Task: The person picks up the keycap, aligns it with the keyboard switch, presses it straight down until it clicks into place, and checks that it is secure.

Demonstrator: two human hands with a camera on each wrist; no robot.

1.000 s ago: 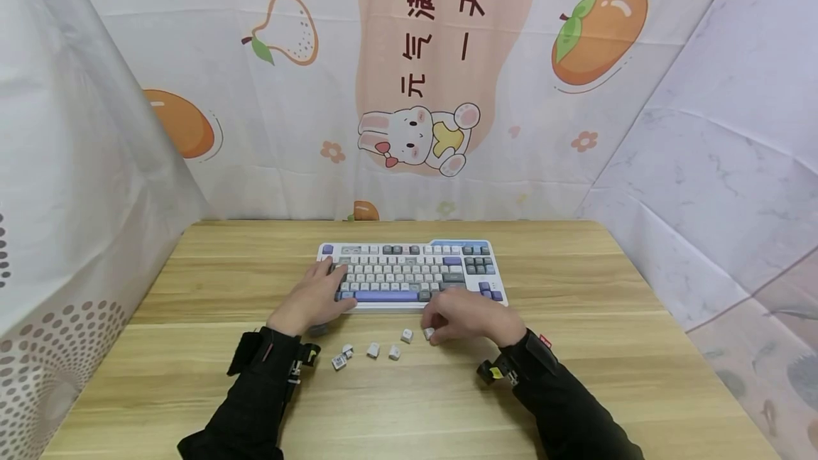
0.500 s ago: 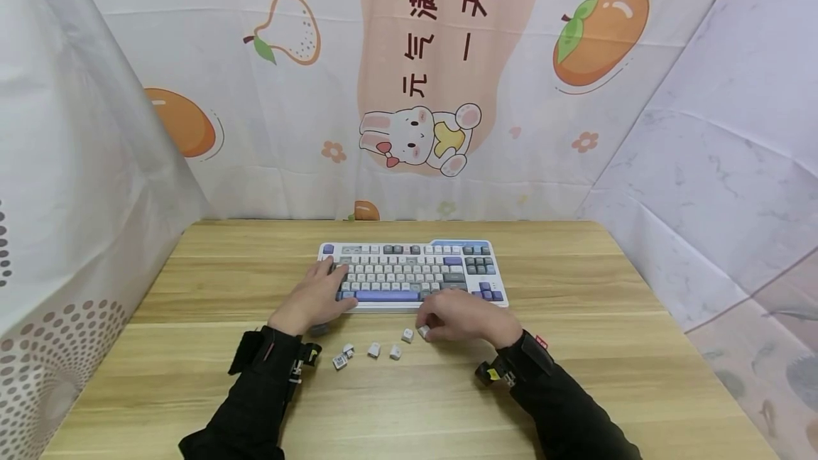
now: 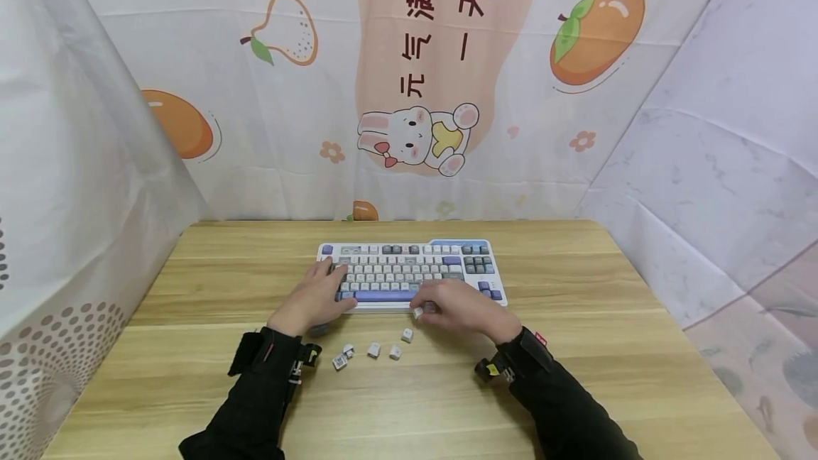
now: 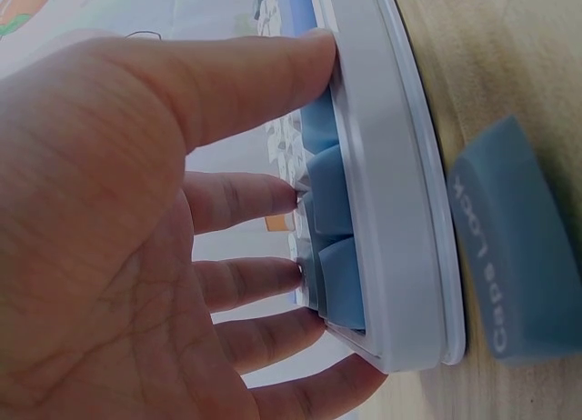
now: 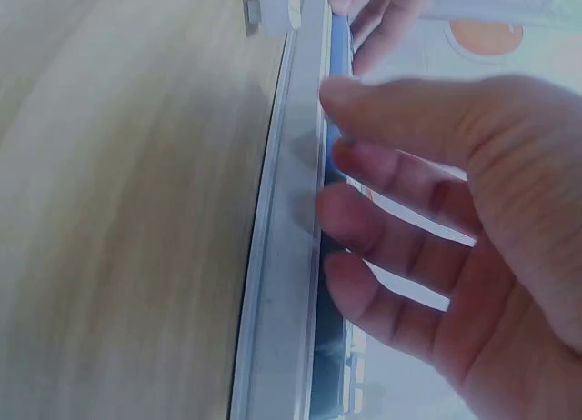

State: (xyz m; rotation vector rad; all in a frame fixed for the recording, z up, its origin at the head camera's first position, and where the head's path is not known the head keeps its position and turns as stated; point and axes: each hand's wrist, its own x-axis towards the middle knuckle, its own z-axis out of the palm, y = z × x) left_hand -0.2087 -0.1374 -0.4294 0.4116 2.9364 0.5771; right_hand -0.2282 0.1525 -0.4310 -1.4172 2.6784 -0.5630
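Keyboard (image 3: 390, 277) lies on the wooden table (image 3: 415, 403); at its nine o'clock, the left hand (image 3: 313, 297) rests with fingers spread. At five o'clock the right hand (image 3: 459, 305), covering some keys, pinches one pale keycap (image 3: 418, 313), seen from the head but hidden from the right wrist. At eight, one dark keycap (image 4: 518, 256) reads "Caps Lock" only in the left wrist view. Five loose pale keycaps (image 3: 373, 350) lie towards six and seven.
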